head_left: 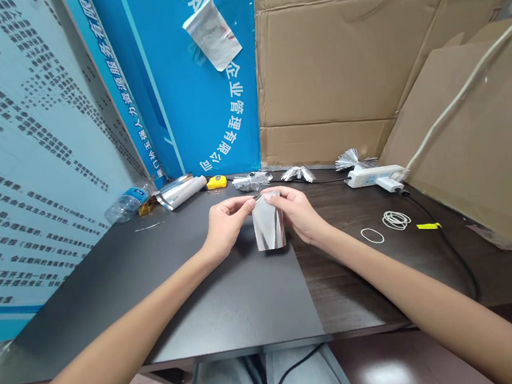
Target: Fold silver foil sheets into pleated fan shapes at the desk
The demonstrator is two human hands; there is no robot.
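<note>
Above the middle of the table, a small shiny silver sheet (269, 225), perhaps foil, hangs upright between my two hands. My left hand (228, 223) pinches its upper left corner between thumb and fingertips. At the upper right edge, my right hand (298, 211) grips it with the thumb in front and the fingers behind. Pale folds or reflections run down its face. Just beyond my hands lies a bundle of silver strips (252, 181), with a second fringed bundle (298, 175) to its right.
A plastic bottle (129, 203), a silver roll (182, 193) and a yellow tape measure (217, 182) lie along the back left. On the right are a white power strip (375, 176) with cables, another silver bundle (354, 158), white rubber bands (395, 220) and a yellow strip (428, 226). Cardboard (324, 66) stands behind.
</note>
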